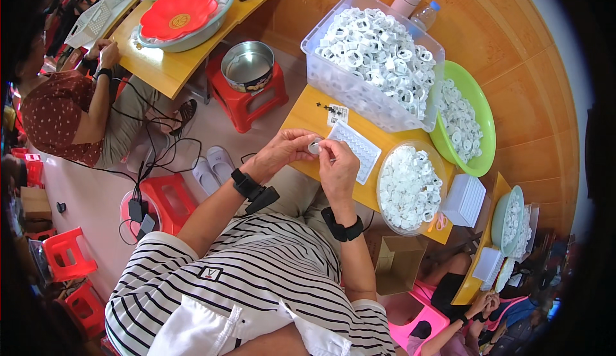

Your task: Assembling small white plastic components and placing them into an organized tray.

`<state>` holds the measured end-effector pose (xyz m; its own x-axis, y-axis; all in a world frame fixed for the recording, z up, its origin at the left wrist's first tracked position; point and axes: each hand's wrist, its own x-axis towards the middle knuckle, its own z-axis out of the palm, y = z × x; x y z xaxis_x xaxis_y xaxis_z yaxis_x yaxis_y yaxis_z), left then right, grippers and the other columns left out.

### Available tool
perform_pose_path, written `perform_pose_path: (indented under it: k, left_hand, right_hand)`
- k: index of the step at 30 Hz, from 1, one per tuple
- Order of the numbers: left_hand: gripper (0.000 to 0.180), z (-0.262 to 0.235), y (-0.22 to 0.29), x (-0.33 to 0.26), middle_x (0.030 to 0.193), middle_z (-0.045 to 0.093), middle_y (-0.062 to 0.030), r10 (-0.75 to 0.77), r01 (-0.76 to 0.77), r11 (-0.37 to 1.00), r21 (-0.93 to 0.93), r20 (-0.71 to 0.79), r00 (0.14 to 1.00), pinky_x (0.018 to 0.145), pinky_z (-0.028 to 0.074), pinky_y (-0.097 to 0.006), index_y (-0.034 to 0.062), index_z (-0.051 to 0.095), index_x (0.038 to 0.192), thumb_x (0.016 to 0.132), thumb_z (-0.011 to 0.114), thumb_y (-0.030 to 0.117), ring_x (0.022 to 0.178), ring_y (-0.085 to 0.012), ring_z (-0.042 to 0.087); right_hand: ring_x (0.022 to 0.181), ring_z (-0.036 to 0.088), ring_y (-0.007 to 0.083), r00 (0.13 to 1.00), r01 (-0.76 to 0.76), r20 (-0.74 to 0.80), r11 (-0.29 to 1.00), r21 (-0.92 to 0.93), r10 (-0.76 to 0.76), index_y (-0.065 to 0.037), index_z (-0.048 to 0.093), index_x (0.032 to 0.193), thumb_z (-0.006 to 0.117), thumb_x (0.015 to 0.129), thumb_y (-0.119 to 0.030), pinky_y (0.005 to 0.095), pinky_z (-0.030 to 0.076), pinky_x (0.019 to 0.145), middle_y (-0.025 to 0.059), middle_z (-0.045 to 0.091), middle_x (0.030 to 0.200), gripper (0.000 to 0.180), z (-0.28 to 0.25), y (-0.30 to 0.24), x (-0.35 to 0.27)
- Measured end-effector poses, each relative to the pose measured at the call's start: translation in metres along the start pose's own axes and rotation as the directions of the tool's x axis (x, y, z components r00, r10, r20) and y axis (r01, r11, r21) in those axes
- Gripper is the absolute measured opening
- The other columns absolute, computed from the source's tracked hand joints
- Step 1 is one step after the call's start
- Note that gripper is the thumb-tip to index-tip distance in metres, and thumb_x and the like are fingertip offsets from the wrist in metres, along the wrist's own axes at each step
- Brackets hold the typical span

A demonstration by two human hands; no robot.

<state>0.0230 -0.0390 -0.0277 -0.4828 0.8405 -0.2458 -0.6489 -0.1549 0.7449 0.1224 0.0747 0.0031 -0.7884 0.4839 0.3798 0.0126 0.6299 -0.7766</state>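
My left hand (pixel 282 152) pinches a small round white plastic part (pixel 314 145) between thumb and fingers, just in front of the table edge. My right hand (pixel 340 167) meets it from the right, its fingertips closed beside the part; what they grip, if anything, is too small to make out. Beyond my right hand lies a white tray (pixel 360 143) with rows of small compartments. Several tiny black pieces (pixel 330 108) lie by a small printed card (pixel 338 117) past the tray's far end. A round clear tub (pixel 410 186) heaped with small white parts stands right of the tray.
A clear bin (pixel 319 77) of white ring parts, a green basin (pixel 484 154) and stacked white trays (pixel 464 201) crowd the table (pixel 301 115). Pink scissors (pixel 439 222) lie near its edge. Left, a metal pot (pixel 247 66) rests on a red stool (pixel 266 102); a co-worker (pixel 61 115) sits beyond.
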Motion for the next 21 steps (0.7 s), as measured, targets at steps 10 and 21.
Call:
perform_pose_path:
  k: [10, 21]
  left_hand:
    - [0.024, 0.001, -0.006, 0.003, 0.100, 0.061, -0.0078, -0.001, 0.002, 0.998, 0.060, -0.018, 1.000, 0.077, 0.052, -0.028, -0.0017, 0.058, 0.107, 0.092, 0.050, 0.015, 0.086, -0.0137, 0.060]
    - [0.023, 0.004, -0.001, -0.004, 0.098, 0.062, -0.0081, 0.030, -0.032, 0.998, 0.055, 0.027, 0.999, 0.078, 0.052, -0.030, -0.0027, 0.058, 0.107, 0.088, 0.054, 0.009, 0.088, -0.0153, 0.061]
  right_hand:
    - [0.067, 0.057, 0.0298, 0.998, 0.049, -0.024, 0.991, -0.126, -0.052, -0.005, 0.056, 0.081, 0.057, 0.074, 0.000, 0.0381, 0.044, 0.056, 0.0102, 0.054, 0.076, 0.009, 0.002, -0.006, -0.003]
    - [0.069, 0.056, 0.0292, 0.996, 0.070, -0.043, 0.976, -0.207, -0.081, -0.005, 0.054, 0.083, 0.054, 0.075, -0.003, 0.0390, 0.045, 0.057, 0.0103, 0.049, 0.079, 0.008, 0.011, -0.003, -0.014]
